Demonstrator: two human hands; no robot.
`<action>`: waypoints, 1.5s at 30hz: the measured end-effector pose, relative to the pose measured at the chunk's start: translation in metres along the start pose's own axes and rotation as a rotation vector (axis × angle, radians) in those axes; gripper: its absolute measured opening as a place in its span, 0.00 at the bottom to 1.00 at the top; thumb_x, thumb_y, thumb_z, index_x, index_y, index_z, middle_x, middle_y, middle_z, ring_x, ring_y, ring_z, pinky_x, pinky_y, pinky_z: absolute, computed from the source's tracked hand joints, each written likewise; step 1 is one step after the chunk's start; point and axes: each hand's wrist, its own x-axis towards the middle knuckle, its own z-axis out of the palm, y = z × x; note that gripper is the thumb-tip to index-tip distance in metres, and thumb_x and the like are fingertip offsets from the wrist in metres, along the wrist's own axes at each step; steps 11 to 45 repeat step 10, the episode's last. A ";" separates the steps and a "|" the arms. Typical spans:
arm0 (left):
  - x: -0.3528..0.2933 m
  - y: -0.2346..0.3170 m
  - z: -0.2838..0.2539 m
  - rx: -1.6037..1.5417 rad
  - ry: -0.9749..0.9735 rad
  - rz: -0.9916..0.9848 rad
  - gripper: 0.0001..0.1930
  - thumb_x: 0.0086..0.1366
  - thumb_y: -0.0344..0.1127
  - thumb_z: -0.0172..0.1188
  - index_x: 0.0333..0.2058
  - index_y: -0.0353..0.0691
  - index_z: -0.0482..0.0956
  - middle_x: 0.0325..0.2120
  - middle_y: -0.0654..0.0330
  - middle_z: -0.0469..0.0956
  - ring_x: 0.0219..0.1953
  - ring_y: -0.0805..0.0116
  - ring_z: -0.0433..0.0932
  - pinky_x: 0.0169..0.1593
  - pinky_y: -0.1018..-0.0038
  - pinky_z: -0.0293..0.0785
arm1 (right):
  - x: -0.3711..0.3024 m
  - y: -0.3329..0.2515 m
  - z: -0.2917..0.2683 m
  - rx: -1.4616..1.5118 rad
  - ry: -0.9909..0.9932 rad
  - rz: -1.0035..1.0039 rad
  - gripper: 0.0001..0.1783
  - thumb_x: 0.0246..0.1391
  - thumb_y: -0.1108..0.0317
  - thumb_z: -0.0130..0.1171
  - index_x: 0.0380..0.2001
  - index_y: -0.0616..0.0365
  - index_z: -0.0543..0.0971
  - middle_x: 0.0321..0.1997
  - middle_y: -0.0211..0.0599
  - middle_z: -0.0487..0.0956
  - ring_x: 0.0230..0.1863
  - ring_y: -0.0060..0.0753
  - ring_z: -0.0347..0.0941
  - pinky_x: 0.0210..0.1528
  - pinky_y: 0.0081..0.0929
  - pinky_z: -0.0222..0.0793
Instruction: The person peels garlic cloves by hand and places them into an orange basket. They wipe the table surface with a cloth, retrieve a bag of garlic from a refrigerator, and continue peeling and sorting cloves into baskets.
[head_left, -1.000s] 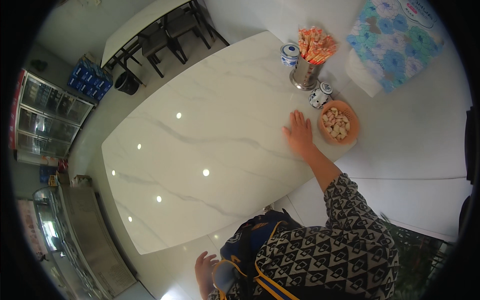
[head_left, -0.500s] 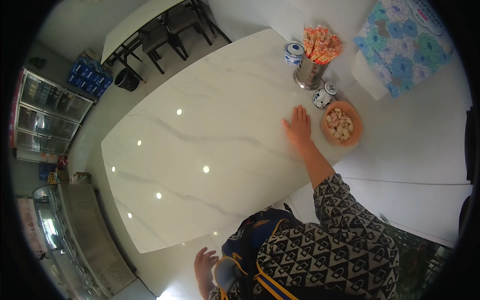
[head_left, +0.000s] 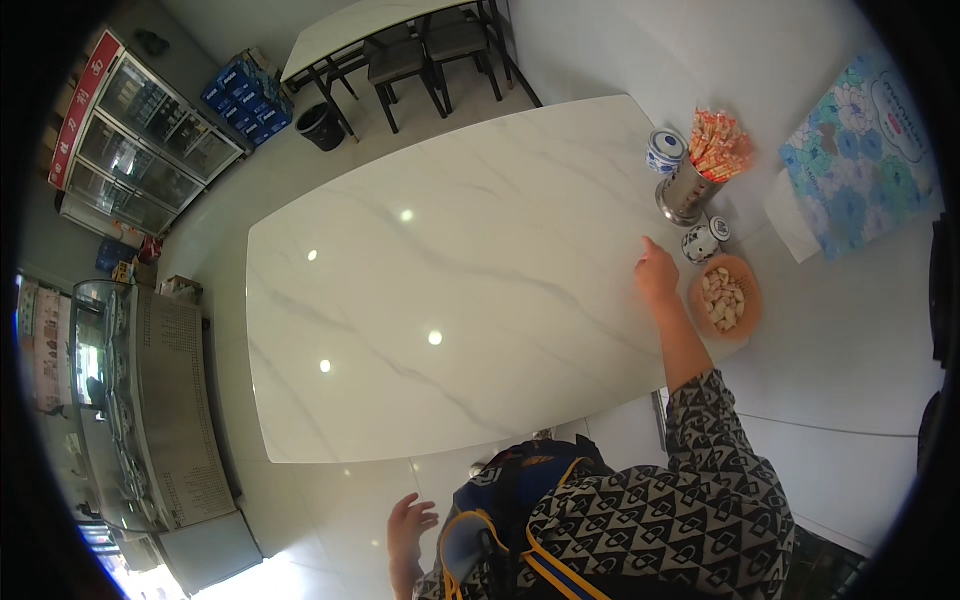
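Observation:
My right hand is over the right part of the white marbled table. Its index finger points away from me while the other fingers look curled in, and nothing shows in it. Nearest to it are a small lidded white-and-dark jar and an orange plastic basket of garlic cloves. My left hand hangs beside my body, off the near table edge, empty with its fingers loosely apart.
A metal holder with wrapped chopsticks and a blue-and-white lidded pot stand by the wall. A flowered tissue pack hangs there. Beyond are chairs, a black bin, a glass-door fridge and a counter.
My right hand has gone from flat with fingers stretched to mostly curled with one finger out. The view has turned, shifting the table items rightward and down. My left hand stays much the same.

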 end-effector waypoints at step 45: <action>-0.052 -0.039 -0.048 -0.059 0.007 -0.012 0.22 0.64 0.34 0.51 0.54 0.28 0.63 0.39 0.49 0.78 0.38 0.61 0.79 0.43 0.71 0.76 | 0.110 -0.043 0.080 -0.171 0.091 -0.279 0.35 0.49 0.70 0.47 0.63 0.59 0.57 0.64 0.52 0.60 0.67 0.50 0.52 0.66 0.42 0.51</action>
